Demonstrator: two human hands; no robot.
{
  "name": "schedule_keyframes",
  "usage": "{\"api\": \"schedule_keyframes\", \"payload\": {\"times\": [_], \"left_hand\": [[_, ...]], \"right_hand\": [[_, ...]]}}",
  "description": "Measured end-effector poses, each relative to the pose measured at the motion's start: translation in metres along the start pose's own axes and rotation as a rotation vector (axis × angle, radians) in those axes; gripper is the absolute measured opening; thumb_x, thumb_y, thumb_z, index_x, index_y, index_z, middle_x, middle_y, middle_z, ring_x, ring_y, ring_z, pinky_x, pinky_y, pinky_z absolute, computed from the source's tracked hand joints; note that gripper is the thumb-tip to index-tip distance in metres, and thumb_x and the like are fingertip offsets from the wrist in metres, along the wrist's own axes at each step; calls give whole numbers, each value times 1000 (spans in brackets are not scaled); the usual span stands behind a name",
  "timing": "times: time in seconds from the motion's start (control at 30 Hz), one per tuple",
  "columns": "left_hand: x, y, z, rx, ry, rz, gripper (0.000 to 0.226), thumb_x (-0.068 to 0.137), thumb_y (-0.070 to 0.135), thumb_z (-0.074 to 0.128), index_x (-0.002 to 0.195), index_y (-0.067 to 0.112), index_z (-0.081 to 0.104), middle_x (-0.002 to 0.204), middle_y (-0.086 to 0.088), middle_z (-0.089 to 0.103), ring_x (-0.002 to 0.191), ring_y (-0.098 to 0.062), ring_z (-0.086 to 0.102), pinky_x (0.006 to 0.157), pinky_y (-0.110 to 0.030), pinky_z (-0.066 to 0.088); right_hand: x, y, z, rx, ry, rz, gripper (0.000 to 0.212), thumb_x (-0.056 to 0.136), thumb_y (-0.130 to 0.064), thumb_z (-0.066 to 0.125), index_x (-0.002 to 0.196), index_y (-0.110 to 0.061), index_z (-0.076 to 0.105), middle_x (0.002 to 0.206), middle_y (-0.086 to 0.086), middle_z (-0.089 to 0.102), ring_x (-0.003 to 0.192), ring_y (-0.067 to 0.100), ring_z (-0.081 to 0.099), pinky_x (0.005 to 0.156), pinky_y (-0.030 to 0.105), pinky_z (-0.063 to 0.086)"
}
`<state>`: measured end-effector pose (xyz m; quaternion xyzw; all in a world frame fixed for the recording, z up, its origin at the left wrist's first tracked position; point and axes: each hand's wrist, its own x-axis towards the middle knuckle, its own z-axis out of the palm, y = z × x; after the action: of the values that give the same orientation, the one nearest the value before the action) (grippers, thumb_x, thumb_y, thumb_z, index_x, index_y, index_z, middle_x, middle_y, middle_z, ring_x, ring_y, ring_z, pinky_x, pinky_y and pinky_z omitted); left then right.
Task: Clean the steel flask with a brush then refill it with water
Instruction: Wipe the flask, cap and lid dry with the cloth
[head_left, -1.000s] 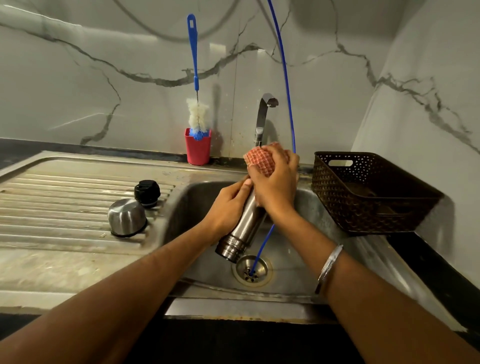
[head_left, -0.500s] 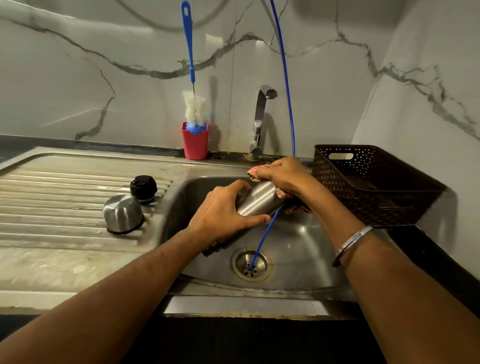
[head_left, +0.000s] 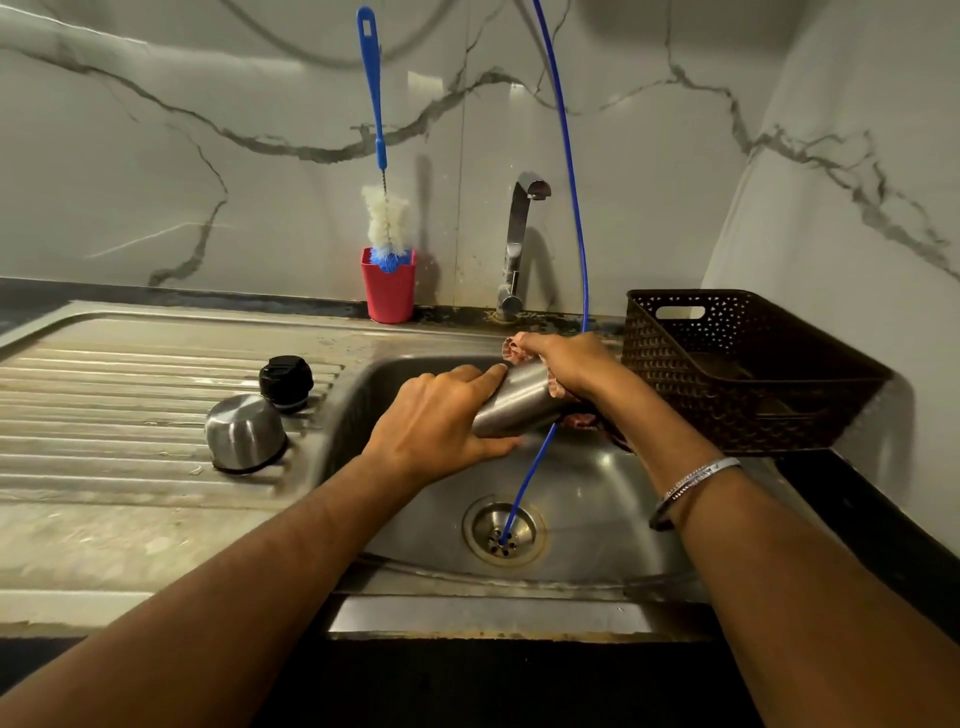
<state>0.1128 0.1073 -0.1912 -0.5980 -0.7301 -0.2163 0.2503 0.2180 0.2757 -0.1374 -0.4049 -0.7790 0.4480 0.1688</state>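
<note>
Steel flask held over sink, long axis running 8 to 2 o'clock; left hand grips its lower body, right hand clasps checked cloth around its 2 o'clock end

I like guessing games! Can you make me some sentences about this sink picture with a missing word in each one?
1. The bottle brush stands in a cup coloured ____.
2. The left hand grips the steel ____.
3. The blue tube ends in the sink's ____.
4. The right hand presses a checked ____ on the flask.

Missing words: red, flask, drain, cloth
</note>
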Motion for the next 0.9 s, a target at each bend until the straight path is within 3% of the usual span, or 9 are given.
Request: {"api": "schedule_keyframes", "payload": {"times": [0.1, 0.23, 0.37, 0.43, 0.53, 0.67, 0.77, 0.83, 0.9], "left_hand": [[3, -4, -1, -94, 37, -26, 88, 79, 71, 69, 148, 19, 51, 123, 0, 67, 99, -17, 67, 83, -32, 56], [2, -2, -10, -559, -59, -248, 72, 76, 63, 80, 135, 23, 65, 110, 11, 75, 92, -4, 70, 80, -25, 60], [1, 2, -15, -983, -193, -431, 40, 79, 36, 85, 114, 22, 76, 95, 8, 79, 87, -8, 74, 78, -25, 59], [1, 3, -15, -899, -187, -418, 47, 77, 43, 86, 117, 20, 76, 95, 7, 79, 87, -7, 73, 80, -29, 60], [1, 11, -11, -522, -83, -363, 72, 72, 62, 82, 131, 23, 67, 104, 9, 75, 88, -5, 69, 80, -30, 61], [-1, 16, -10, -209, 26, -264, 78, 76, 67, 75, 138, 23, 59, 110, 2, 70, 91, -9, 64, 79, -29, 58], [-2, 15, -10, -213, 24, -296, 79, 76, 67, 74, 139, 21, 59, 110, 2, 70, 92, -9, 63, 79, -27, 56], [-2, 18, -10, -285, 11, -366, 83, 75, 67, 77, 141, 19, 58, 114, 1, 71, 92, -6, 63, 77, -19, 53], [-2, 22, -11, -387, 12, -439, 84, 74, 66, 79, 140, 17, 59, 115, 2, 72, 89, -3, 64, 70, -11, 48]], "right_hand": [[2, 0, 0, -28, 77, -294, 50, 74, -67, 74, 86, -18, 74, 84, 4, 74, 80, 24, 71, 82, 48, 60], [4, 8, -7, 114, 4, -732, 34, 80, -49, 79, 92, -18, 78, 83, 4, 75, 78, 24, 72, 74, 48, 60], [8, 12, -6, 144, -66, -779, 31, 82, -43, 78, 94, -15, 79, 85, 6, 75, 78, 26, 72, 70, 44, 60], [13, 15, -1, 98, -2, -701, 36, 83, -51, 74, 95, -17, 80, 83, 3, 76, 78, 24, 73, 74, 49, 61], [16, 9, 1, 54, 116, -484, 58, 81, -66, 64, 88, -10, 79, 67, 1, 70, 64, 25, 67, 67, 47, 56], [8, 3, 10, -70, 237, -182, 71, 76, -81, 49, 81, -14, 72, 77, 7, 72, 71, 25, 70, 70, 41, 61], [4, 6, 20, -227, 493, -298, 78, 88, -80, 28, 72, -14, 65, 68, 7, 69, 63, 26, 69, 65, 44, 61], [-1, 8, 22, -299, 605, -418, 69, 97, -70, 30, 64, -17, 59, 61, 4, 64, 56, 22, 65, 57, 41, 59], [-6, 9, 21, -240, 593, -524, 62, 100, -65, 37, 58, -22, 53, 55, -1, 58, 51, 18, 61, 52, 35, 54]]}}
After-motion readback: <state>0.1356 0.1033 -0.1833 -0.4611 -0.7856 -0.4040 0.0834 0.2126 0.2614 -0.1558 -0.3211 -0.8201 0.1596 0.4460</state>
